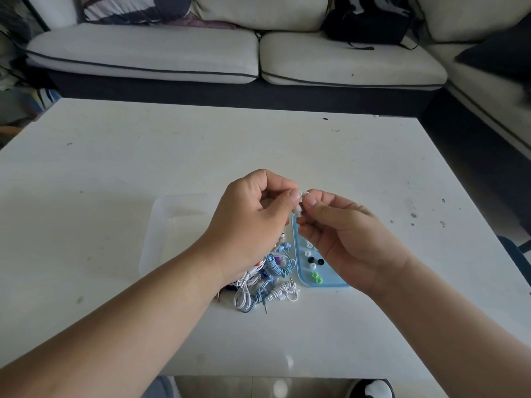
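Note:
My left hand (253,222) and my right hand (344,234) meet above the white table (115,168). Between their fingertips they pinch a small white earbud (300,201); the left thumb and forefinger hold one side, the right fingertips the other. Below the hands lies a pile of wired earphones (267,282), white and blue cables bundled and tangled. Beside it on the right sits a light blue tray (304,271) with several small ear tips in white, black and green (316,277). My right hand covers much of the tray.
A clear plastic box (172,222) lies left of the hands, partly behind my left wrist. A pale sofa (143,53) with a black bag (370,21) stands behind the table. A shoe (370,389) shows below the table's near edge.

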`<state>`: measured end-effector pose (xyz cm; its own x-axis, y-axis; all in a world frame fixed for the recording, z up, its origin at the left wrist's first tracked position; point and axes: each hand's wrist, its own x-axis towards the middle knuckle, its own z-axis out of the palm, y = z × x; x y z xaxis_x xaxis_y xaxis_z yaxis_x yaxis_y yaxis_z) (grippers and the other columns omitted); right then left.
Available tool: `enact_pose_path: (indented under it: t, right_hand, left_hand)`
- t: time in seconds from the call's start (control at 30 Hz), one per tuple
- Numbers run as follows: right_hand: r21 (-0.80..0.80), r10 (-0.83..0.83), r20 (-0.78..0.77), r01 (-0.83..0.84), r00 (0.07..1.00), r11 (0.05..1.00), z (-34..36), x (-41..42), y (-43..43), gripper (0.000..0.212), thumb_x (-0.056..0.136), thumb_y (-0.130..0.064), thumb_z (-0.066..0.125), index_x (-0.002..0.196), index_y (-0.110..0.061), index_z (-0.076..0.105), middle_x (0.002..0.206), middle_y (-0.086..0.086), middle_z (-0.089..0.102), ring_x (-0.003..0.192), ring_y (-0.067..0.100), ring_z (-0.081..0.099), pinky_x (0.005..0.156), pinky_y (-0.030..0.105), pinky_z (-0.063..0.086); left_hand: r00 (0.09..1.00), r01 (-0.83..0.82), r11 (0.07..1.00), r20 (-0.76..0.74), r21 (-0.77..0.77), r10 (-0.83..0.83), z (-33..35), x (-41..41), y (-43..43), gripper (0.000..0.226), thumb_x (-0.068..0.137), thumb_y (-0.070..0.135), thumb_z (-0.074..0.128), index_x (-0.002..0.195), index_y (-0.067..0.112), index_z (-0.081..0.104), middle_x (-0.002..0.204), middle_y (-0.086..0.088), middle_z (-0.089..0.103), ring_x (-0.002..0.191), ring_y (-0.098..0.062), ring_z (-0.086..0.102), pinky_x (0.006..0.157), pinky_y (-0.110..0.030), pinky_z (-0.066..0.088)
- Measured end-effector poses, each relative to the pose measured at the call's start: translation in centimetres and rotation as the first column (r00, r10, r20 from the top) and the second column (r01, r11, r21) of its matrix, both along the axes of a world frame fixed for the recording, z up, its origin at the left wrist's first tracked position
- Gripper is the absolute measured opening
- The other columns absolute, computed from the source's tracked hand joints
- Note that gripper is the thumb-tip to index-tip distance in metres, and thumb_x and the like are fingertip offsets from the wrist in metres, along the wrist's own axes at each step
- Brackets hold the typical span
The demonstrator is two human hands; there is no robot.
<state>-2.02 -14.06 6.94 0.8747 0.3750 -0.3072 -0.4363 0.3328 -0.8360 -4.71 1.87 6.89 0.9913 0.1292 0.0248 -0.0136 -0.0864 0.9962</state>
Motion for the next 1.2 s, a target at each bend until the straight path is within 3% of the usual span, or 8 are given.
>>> enact_pose_path:
  t: [0.17, 0.37, 0.5, 0.67, 0.73, 0.9, 1.1, 1.2]
  right_hand:
    - [0.021, -0.050, 0.017, 0.049, 0.999, 0.999, -0.5, -0.1, 0.4, 0.008, 0.085, -0.012, 0.068, 0.087, -0.005, 0.070, 0.087, 0.010, 0.066, 0.084, 0.019, 0.062, 0.072, 0.023, 0.056]
    - [0.059, -0.124, 0.008, 0.124, 0.992, 0.991, -0.4, -0.2, 0.4, 0.036, 0.079, -0.010, 0.072, 0.109, 0.011, 0.068, 0.102, 0.023, 0.067, 0.100, 0.029, 0.065, 0.097, 0.036, 0.057]
    - [0.045, -0.166, -0.017, 0.166, 0.986, 0.985, -0.3, -0.6, 0.6, 0.035, 0.082, -0.005, 0.072, 0.114, 0.010, 0.071, 0.114, 0.031, 0.071, 0.103, 0.030, 0.070, 0.093, 0.033, 0.060]
    - [-0.008, -0.208, 0.048, 0.208, 0.977, 0.978, -0.1, -0.7, 0.5, 0.017, 0.088, 0.000, 0.070, 0.102, 0.007, 0.074, 0.096, 0.022, 0.074, 0.094, 0.029, 0.071, 0.090, 0.035, 0.060]
    - [-0.037, -0.219, 0.077, 0.222, 0.973, 0.974, 0.0, -0.7, 0.4, 0.013, 0.088, 0.001, 0.070, 0.100, 0.007, 0.074, 0.094, 0.022, 0.074, 0.091, 0.030, 0.071, 0.086, 0.035, 0.061]
    - [-0.042, -0.229, 0.097, 0.234, 0.969, 0.971, 0.1, -0.4, 0.0, 0.010, 0.090, -0.001, 0.070, 0.099, -0.001, 0.073, 0.088, 0.020, 0.074, 0.082, 0.026, 0.071, 0.077, 0.034, 0.063]
    - [-0.114, -0.165, 0.143, 0.182, 0.976, 0.977, -0.7, 0.0, -0.3, 0.021, 0.090, -0.005, 0.070, 0.108, 0.006, 0.073, 0.095, 0.027, 0.072, 0.090, 0.039, 0.069, 0.092, 0.048, 0.060]
    - [-0.167, -0.119, 0.189, 0.152, 0.975, 0.974, -1.0, 0.0, -0.7, 0.015, 0.094, -0.003, 0.067, 0.105, 0.004, 0.074, 0.090, 0.022, 0.074, 0.084, 0.034, 0.071, 0.088, 0.043, 0.061]
  left_hand:
    - [0.999, -0.026, 0.999, 0.031, 0.020, 0.026, -0.1, -0.1, -0.6, 0.003, 0.099, 0.011, 0.067, 0.100, 0.011, 0.069, 0.054, 0.017, 0.062, 0.047, 0.002, 0.056, 0.051, -0.010, 0.041]
    - [0.999, -0.036, 0.999, 0.023, -0.022, 0.037, 0.0, 0.1, -0.4, 0.004, 0.099, 0.011, 0.066, 0.098, 0.014, 0.069, 0.056, 0.015, 0.064, 0.051, 0.000, 0.058, 0.051, -0.014, 0.046]
    - [0.998, -0.064, 0.998, 0.005, -0.027, 0.064, -0.1, 0.1, -0.3, 0.002, 0.099, 0.015, 0.068, 0.099, 0.017, 0.070, 0.060, 0.014, 0.066, 0.056, -0.002, 0.060, 0.052, -0.018, 0.047]
    - [0.999, -0.040, 0.996, -0.028, -0.080, 0.038, 0.1, 0.2, -0.4, 0.003, 0.099, 0.013, 0.067, 0.101, 0.012, 0.069, 0.058, 0.012, 0.064, 0.053, -0.004, 0.057, 0.049, -0.022, 0.047]
    - [0.998, -0.041, 0.993, -0.043, -0.110, 0.036, 0.2, 0.2, -0.4, 0.004, 0.100, 0.012, 0.067, 0.101, 0.012, 0.070, 0.057, 0.011, 0.063, 0.052, -0.007, 0.054, 0.046, -0.027, 0.046]
    - [0.997, -0.024, 0.990, -0.077, -0.139, 0.014, 0.2, 0.3, -0.4, 0.005, 0.100, 0.011, 0.066, 0.099, 0.012, 0.070, 0.057, 0.009, 0.062, 0.052, -0.007, 0.053, 0.048, -0.026, 0.045]
    - [0.993, 0.030, 0.984, -0.111, -0.177, -0.051, 0.0, 0.3, -0.4, 0.005, 0.099, 0.010, 0.067, 0.103, 0.012, 0.069, 0.065, 0.004, 0.069, 0.061, -0.012, 0.059, 0.051, -0.022, 0.045]
    - [0.987, 0.058, 0.981, -0.139, -0.183, -0.084, -0.2, 0.3, -0.3, 0.015, 0.099, 0.012, 0.068, 0.112, 0.018, 0.070, 0.074, -0.001, 0.072, 0.068, -0.021, 0.057, 0.052, -0.024, 0.045]
